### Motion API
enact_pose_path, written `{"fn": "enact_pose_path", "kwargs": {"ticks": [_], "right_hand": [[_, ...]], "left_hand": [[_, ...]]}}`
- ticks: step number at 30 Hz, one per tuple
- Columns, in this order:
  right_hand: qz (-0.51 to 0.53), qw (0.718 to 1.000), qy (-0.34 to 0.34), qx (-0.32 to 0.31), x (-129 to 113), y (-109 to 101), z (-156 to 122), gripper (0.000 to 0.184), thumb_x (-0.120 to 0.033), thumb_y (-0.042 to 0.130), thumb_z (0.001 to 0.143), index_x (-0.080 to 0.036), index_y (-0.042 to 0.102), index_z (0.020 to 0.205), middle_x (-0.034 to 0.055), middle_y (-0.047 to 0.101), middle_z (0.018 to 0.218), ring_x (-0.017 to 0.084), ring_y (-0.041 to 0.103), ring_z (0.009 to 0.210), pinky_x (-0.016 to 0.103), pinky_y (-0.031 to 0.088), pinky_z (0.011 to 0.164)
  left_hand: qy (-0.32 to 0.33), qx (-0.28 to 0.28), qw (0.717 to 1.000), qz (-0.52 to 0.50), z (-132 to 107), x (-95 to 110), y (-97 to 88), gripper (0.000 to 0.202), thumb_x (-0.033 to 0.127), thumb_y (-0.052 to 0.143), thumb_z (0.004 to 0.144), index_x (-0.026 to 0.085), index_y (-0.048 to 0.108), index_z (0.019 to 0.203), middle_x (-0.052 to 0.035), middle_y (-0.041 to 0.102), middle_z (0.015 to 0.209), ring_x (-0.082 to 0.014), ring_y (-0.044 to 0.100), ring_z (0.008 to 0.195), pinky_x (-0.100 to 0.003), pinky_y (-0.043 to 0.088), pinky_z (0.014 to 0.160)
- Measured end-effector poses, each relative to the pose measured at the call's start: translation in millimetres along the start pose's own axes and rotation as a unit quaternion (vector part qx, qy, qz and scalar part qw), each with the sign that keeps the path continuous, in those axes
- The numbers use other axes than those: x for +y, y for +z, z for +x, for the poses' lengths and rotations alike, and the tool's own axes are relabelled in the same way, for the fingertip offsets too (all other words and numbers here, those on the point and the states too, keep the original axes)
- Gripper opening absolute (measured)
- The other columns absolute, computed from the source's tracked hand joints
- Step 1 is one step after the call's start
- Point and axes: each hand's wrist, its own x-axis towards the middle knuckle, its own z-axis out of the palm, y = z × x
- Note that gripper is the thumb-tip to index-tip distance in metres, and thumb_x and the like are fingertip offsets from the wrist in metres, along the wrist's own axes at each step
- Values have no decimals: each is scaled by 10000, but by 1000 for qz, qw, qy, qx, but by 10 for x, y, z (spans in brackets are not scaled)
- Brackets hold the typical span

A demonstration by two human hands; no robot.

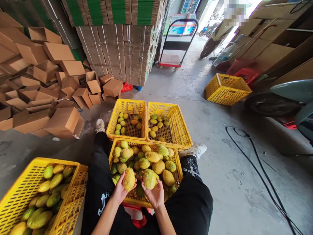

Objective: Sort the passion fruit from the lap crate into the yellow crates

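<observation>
The left hand (119, 191) curls its fingers around a yellow fruit (128, 180); just beside it, the right hand (156, 195) cradles a greenish-yellow fruit (149, 179) in its fingers. Both are above heaped fruits (158, 167) in the middle crate (180, 170); beyond stand two sparsely filled crates (176, 125).

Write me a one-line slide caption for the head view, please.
The left hand holds a yellow fruit, the right hand a greener one, over a yellow crate of more fruit.

Fingers (159, 187) partly invisible behind held fruit (128, 180)
</observation>
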Motion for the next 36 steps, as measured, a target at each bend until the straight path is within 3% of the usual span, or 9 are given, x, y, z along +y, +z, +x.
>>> {"fn": "enact_pose_path", "kwargs": {"ticks": [6,10,13,18,23,26,31,33,36], "right_hand": [[-2,1000,1,-4,3,-56,24,418,-418,629,742,-205,611,1101,93,683,1079,263,603,1055,496,449,920],[-21,999,5,35,31,-127,31,420,-382,670,734,-199,605,1106,74,712,969,235,662,910,428,524,803],[-31,999,8,38,47,-139,31,363,-319,683,731,-181,623,1061,74,716,950,228,671,878,361,552,704],[-43,999,16,19,62,-83,31,309,-306,669,745,-159,643,1016,93,696,1049,220,666,895,312,549,672],[-35,999,1,2,48,-6,13,370,-405,624,772,-230,614,1098,67,698,1043,220,655,902,418,508,818],[-24,1000,-1,-10,24,31,-5,421,-465,571,788,-291,568,1172,61,676,1103,249,635,964,497,472,857],[-17,999,-16,-22,0,19,-9,459,-438,608,757,-260,569,1178,90,654,1145,269,596,1046,514,444,897],[-11,1000,-17,-4,-2,-5,-3,435,-446,616,757,-244,594,1142,83,677,1087,244,613,1001,477,459,891],[-1,1000,-13,16,-1,-42,10,395,-422,642,745,-237,619,1093,59,699,1008,191,643,865,382,511,802]], "left_hand": [[3,3,1000,-25,13,-2,-9,373,295,528,844,131,561,1177,-130,676,1061,-268,628,994,-406,475,861],[-3,71,997,24,8,-24,-14,403,273,579,820,166,519,1205,-71,698,918,-234,668,845,-349,518,708],[6,86,995,51,6,-34,-25,429,270,610,800,193,505,1209,-50,689,863,-221,672,793,-303,512,622],[12,66,996,58,10,-38,-40,436,263,627,782,202,524,1202,-59,680,881,-203,666,773,-273,503,593],[7,33,998,61,7,-27,-33,393,284,597,804,187,547,1182,-94,675,1006,-202,659,805,-282,512,610],[2,11,1000,22,7,-14,-36,343,337,543,838,168,583,1133,-103,679,1021,-223,658,854,-337,521,698],[8,-36,999,-40,8,2,-48,345,318,497,867,149,570,1158,-122,678,1048,-250,630,986,-379,491,829],[-1,-33,999,-35,3,2,-42,390,323,508,862,141,538,1206,-134,676,1048,-253,634,975,-369,498,803],[-5,-1,1000,5,-9,-3,-29,439,351,540,841,140,519,1225,-126,685,978,-227,663,832,-304,513,652]]}}
